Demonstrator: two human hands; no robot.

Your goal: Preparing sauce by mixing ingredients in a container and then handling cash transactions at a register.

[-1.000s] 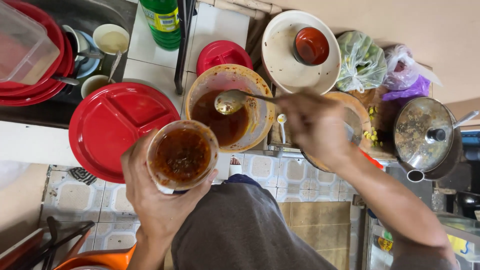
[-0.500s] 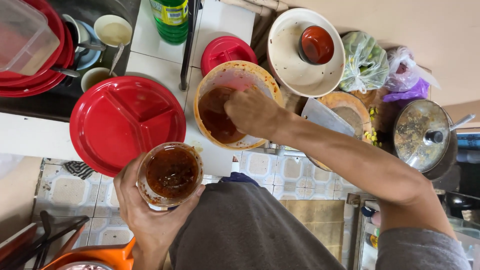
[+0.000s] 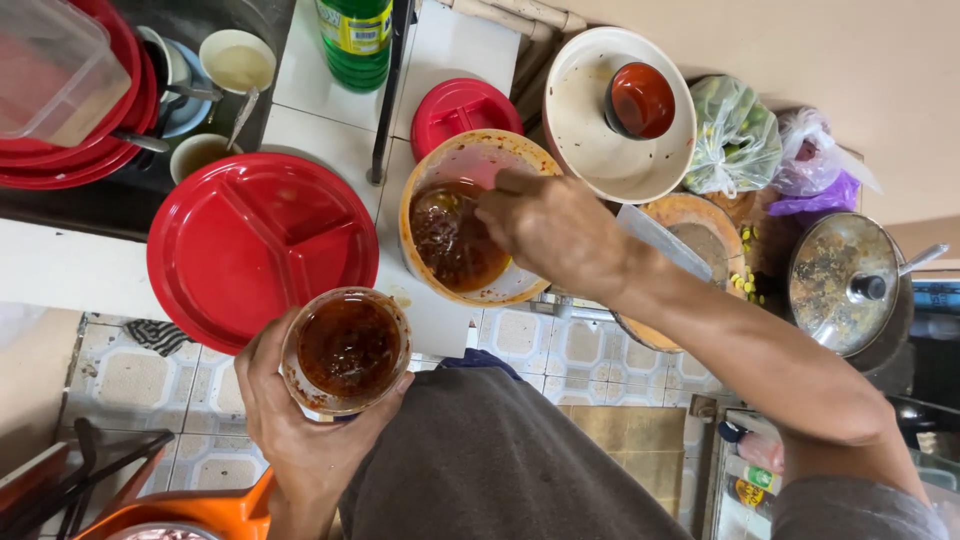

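While your left hand (image 3: 300,420) cups a small round clear cup (image 3: 345,350) filled with dark red-brown sauce, fingers wrapped snugly round its wall from below, your right hand (image 3: 555,230) reaches over a wide orange-rimmed plastic bowl (image 3: 470,215). Your right fingers are pinched close on the handle of a metal spoon (image 3: 437,212), whose bowl sits down in the same dark sauce pooled at the bowl's lower left. The cup hangs off the counter edge, just in front of the bowl and apart from it, above your grey-clad lap. Touching distance to its left lies a large red divided plastic plate (image 3: 255,245). Behind the sauce bowl sits a small red round lid (image 3: 465,105), and to its right a big cream bowl (image 3: 590,140) with a little red bowl (image 3: 640,100) inside. A glass pot lid (image 3: 840,285) rests at far right.
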